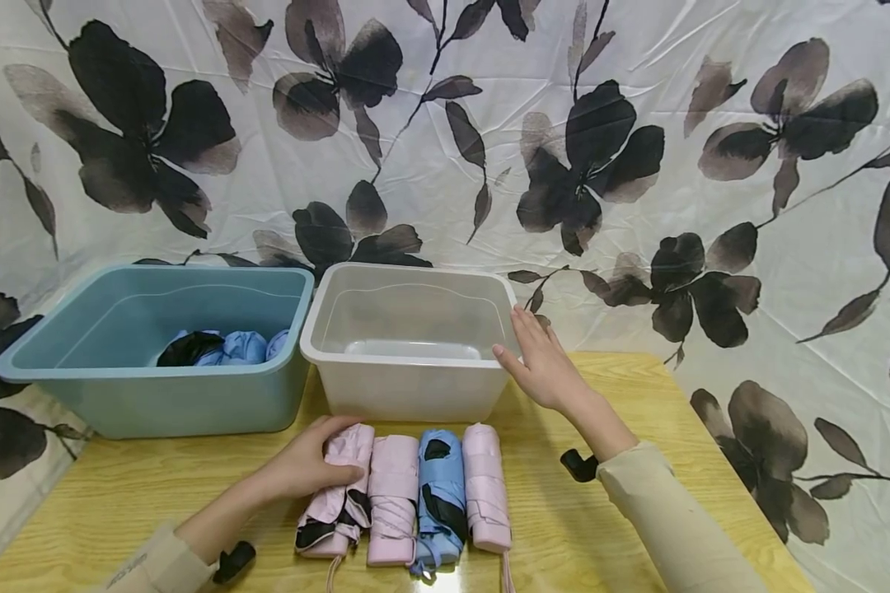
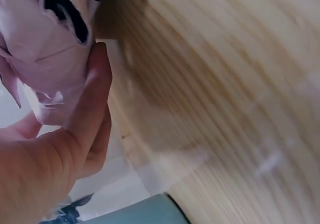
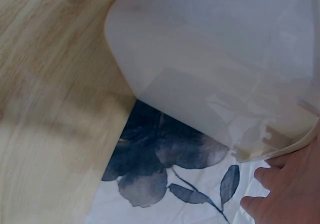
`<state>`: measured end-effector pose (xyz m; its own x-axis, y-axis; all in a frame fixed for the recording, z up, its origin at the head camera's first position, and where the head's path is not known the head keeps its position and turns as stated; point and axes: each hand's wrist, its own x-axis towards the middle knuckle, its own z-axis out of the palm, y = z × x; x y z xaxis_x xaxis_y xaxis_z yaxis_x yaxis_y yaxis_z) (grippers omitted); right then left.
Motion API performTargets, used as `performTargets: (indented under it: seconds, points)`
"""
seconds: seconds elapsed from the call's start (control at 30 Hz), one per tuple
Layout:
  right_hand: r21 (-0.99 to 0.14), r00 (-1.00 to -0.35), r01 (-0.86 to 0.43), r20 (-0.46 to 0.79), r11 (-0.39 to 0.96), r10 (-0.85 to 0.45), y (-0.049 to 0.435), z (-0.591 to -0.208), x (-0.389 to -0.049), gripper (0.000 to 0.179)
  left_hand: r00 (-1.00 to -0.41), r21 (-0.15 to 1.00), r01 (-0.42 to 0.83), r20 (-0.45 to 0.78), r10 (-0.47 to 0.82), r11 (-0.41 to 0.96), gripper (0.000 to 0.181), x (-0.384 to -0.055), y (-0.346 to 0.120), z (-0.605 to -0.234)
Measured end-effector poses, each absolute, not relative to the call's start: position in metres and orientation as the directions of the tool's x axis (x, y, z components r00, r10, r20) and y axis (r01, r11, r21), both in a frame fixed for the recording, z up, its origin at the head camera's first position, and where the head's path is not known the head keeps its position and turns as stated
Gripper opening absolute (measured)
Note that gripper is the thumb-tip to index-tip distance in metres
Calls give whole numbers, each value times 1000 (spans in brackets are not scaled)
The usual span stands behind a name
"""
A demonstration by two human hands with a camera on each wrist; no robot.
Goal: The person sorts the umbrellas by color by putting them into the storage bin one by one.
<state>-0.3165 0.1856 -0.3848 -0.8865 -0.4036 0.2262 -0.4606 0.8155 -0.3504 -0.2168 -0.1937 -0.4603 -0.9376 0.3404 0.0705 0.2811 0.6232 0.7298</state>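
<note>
Four folded compact umbrellas lie side by side on the table in the head view. My left hand (image 1: pixel 307 461) grips the leftmost pink umbrella (image 1: pixel 348 453), whose loose fabric shows black patches. In the left wrist view, thumb and fingers go round that pink umbrella (image 2: pixel 55 59). Beside it are a second pink umbrella (image 1: pixel 394 494), a blue umbrella (image 1: pixel 441 473) with black patches, and another pink umbrella (image 1: pixel 485 486). My right hand (image 1: pixel 545 366) rests on the right rim of a whitish plastic bin (image 1: pixel 408 391), its fingers fairly straight.
Left of the whitish bin stands a blue-green bin (image 1: pixel 193 403) holding blue and black bundled fabric (image 1: pixel 241 348). Both bins sit at the back of the wood-grain table (image 1: pixel 586 527), against a floral cloth (image 1: pixel 445 165).
</note>
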Motion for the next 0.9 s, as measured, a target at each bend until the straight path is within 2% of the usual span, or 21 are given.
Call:
performTargets:
  seconds: [0.27, 0.53, 0.9]
  points:
    - [-352, -885, -462, 236, 814, -401, 185, -384, -315, 79, -932, 745, 341, 191, 307, 573, 76, -204, -190, -454]
    - [-367, -890, -455, 223, 811, -398, 185, -384, -314, 79, -930, 747, 362, 252, 267, 557, 77, -191, -183, -449]
    - [-367, -889, -455, 229, 811, -396, 185, -385, -313, 80, -883, 692, 463, 412, 223, 554, 80, -189, -178, -416]
